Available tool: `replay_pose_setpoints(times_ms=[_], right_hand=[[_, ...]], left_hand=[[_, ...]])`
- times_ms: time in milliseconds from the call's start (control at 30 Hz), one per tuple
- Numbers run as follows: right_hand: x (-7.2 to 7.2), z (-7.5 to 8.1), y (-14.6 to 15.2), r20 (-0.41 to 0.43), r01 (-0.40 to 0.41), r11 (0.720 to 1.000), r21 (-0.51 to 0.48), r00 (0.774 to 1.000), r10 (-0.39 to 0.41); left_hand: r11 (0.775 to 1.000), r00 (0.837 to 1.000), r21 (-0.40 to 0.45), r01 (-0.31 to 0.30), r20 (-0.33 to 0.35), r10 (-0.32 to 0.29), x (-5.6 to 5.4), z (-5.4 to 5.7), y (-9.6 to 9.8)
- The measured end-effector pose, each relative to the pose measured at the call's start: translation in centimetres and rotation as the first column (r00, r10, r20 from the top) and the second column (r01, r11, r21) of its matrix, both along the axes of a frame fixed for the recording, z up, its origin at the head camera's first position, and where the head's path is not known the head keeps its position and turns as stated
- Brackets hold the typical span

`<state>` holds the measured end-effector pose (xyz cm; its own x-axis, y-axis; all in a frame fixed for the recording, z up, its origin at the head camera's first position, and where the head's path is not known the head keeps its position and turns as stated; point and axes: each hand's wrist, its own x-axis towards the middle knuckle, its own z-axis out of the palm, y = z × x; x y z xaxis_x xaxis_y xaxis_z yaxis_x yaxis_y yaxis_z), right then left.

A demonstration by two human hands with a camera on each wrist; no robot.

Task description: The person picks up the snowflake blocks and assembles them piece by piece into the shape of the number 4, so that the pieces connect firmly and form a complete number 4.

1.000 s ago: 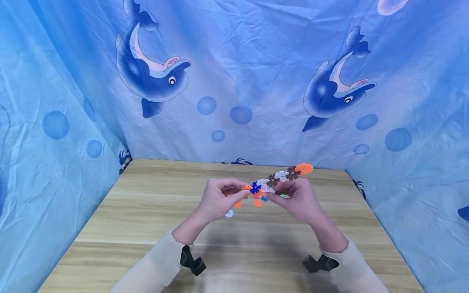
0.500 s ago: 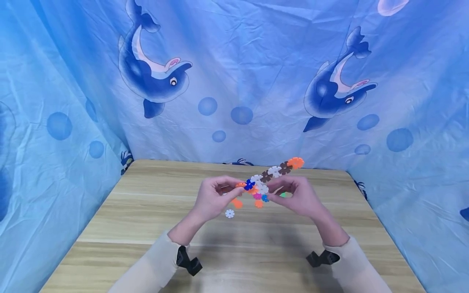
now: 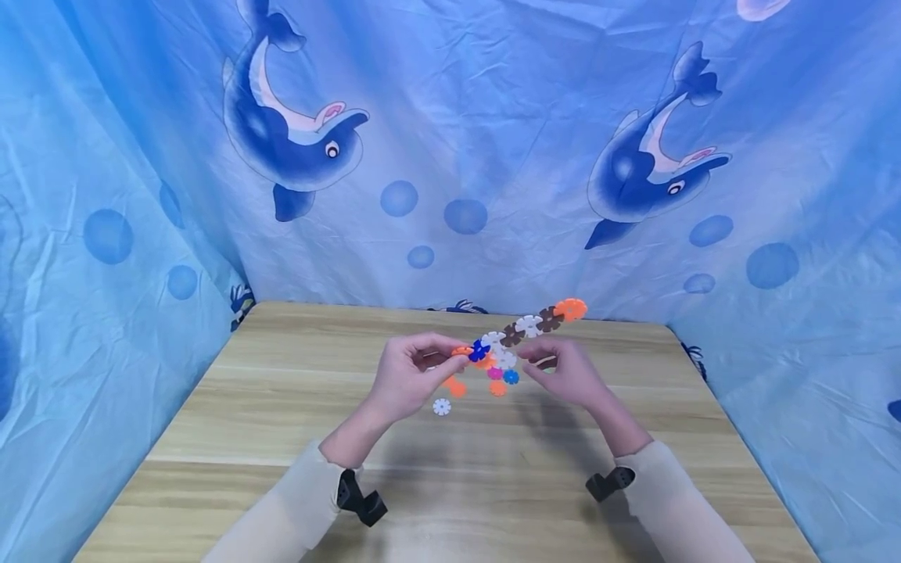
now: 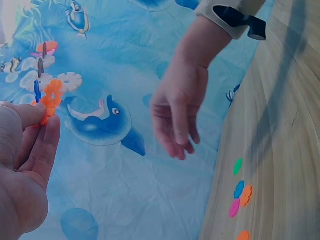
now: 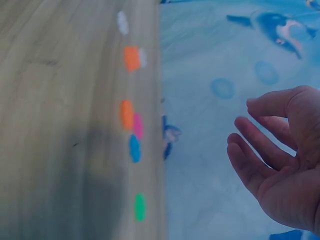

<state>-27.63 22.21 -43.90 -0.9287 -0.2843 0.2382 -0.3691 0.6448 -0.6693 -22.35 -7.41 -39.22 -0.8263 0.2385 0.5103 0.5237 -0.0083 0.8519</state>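
My left hand [image 3: 404, 379] pinches an orange disc [image 4: 51, 97] between thumb and fingers, at the near end of a joined chain of notched plastic snowflake discs. A dark blue disc [image 3: 479, 349] joins there, then white discs [image 3: 529, 326] and brown discs [image 3: 512, 335] alternate up to an orange disc [image 3: 571, 309] at the far right tip. The chain hangs above the table, slanting up to the right. My right hand [image 3: 572, 371] is apart from it; the right wrist view shows its fingers [image 5: 260, 145] loosely bent around nothing.
Loose discs lie on the wooden table [image 3: 281, 438]: a white disc [image 3: 441, 407], an orange disc [image 3: 497, 388], a blue disc [image 3: 511, 377], a pink disc [image 3: 496, 373], a green disc [image 4: 238, 166] and others. A blue dolphin-print curtain [image 3: 464, 156] surrounds the table's back and sides.
My right hand has let go of the chain and drawn back slightly to the right. The left hand keeps its pinch; the chain has shifted a little left and up.
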Motion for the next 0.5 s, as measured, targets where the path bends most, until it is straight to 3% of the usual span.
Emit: replay_pose_setpoints(times_ms=[200,500], right_hand=[[-1.2,-2.2,0.5,0.051,0.053,0.995,0.080,0.997,-0.057],[-2.6,-4.7,0.6,0.082,0.063,0.988,0.140,0.994,-0.075]], left_hand=[[1.000,1.000,-0.006,0.000,0.009,0.001,-0.1,-0.1,-0.2],[1.000,1.000,0.000,0.002,0.024,-0.002,0.0,0.1,-0.4]])
